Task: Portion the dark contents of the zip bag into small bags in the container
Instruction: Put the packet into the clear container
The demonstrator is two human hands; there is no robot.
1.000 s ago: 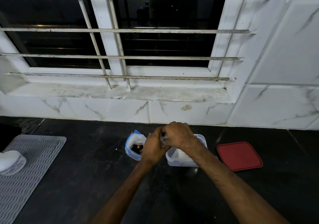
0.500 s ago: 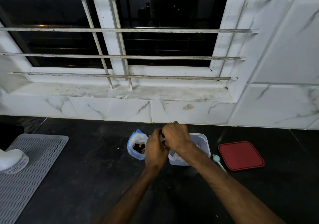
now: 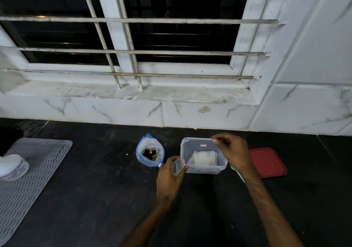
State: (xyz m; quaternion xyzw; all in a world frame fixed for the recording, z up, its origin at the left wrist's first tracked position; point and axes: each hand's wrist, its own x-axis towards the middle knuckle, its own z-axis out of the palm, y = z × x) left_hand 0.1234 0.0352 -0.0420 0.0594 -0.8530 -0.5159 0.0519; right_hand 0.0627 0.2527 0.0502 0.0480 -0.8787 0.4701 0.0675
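Observation:
An open zip bag (image 3: 150,152) with a blue edge stands on the black counter, with dark contents showing inside it. To its right is a clear plastic container (image 3: 190,143) with flat small bags (image 3: 204,158) lying in it. My left hand (image 3: 168,178) is at the container's near left corner and pinches one small clear bag (image 3: 178,166). Over the container's right rim hovers my right hand (image 3: 233,151), blurred, its fingers loosely bent with nothing visible in them.
A red lid (image 3: 268,163) lies flat to the right of the container. A pale green spoon (image 3: 239,173) peeks out beside my right forearm. A grey ribbed mat (image 3: 32,172) with a white object (image 3: 11,166) is at the left. The tiled wall and window sill close off the back.
My hands, joined over the container's left side, have separated. The left one now holds a small bag alone; the right one has swung right over the container.

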